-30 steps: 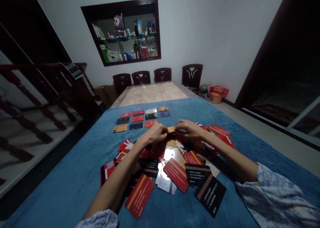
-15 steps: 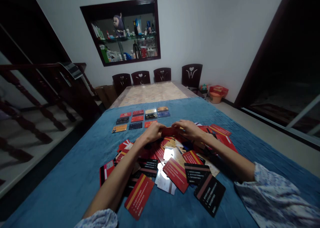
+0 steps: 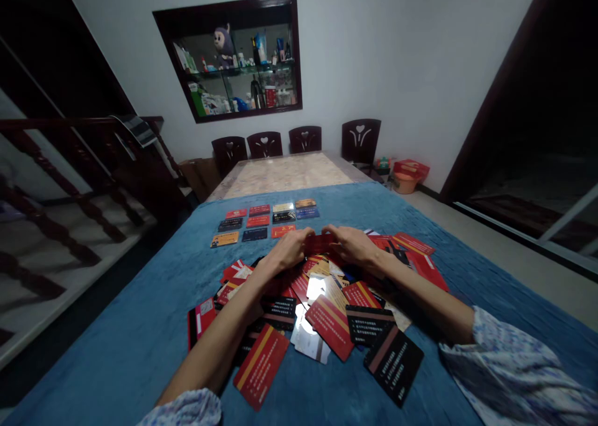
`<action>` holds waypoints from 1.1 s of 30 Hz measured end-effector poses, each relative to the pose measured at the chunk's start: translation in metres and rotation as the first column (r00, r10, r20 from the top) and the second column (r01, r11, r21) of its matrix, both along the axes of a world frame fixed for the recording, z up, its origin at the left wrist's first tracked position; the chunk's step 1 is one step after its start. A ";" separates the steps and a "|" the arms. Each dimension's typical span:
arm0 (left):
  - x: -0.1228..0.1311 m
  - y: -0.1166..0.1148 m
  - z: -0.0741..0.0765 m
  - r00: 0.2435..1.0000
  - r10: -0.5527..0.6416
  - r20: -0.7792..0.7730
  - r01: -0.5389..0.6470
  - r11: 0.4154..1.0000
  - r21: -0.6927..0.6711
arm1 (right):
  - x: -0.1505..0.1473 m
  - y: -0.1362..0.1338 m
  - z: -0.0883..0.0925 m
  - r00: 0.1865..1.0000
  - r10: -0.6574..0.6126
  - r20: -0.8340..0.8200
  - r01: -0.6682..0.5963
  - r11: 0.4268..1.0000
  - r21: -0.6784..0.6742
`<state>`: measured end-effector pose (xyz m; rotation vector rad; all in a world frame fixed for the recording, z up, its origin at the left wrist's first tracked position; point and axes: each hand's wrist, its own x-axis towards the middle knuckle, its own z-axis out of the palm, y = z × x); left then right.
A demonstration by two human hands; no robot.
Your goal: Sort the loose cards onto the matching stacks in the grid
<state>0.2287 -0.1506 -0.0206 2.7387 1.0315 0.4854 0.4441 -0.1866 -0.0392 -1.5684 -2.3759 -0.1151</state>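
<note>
My left hand (image 3: 292,250) and my right hand (image 3: 351,244) meet over the far end of a loose heap of cards (image 3: 322,314). Both pinch a red card (image 3: 319,243) between them, one hand at each end, just above the heap. The heap is a jumble of red, black, gold and silvery cards, some face down with magnetic stripes. Beyond my hands, a neat grid of cards (image 3: 264,220) lies in three rows on the blue cloth (image 3: 140,326).
The blue cloth covers the near part of a long table (image 3: 284,174) whose bare far end meets several dark chairs (image 3: 359,138). A wall niche (image 3: 233,58) holds bottles and a toy. A stair railing (image 3: 70,183) runs on the left, and red tubs (image 3: 406,174) sit on the floor at right.
A second ago my hands held a gold card between them. Now they hold a red card, slightly farther out and lower over the heap.
</note>
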 end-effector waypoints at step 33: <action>-0.018 0.011 0.004 0.997 0.071 -0.012 -0.072 0.997 -0.031 | -0.019 0.008 0.007 0.998 0.033 0.057 -0.041 0.987 0.156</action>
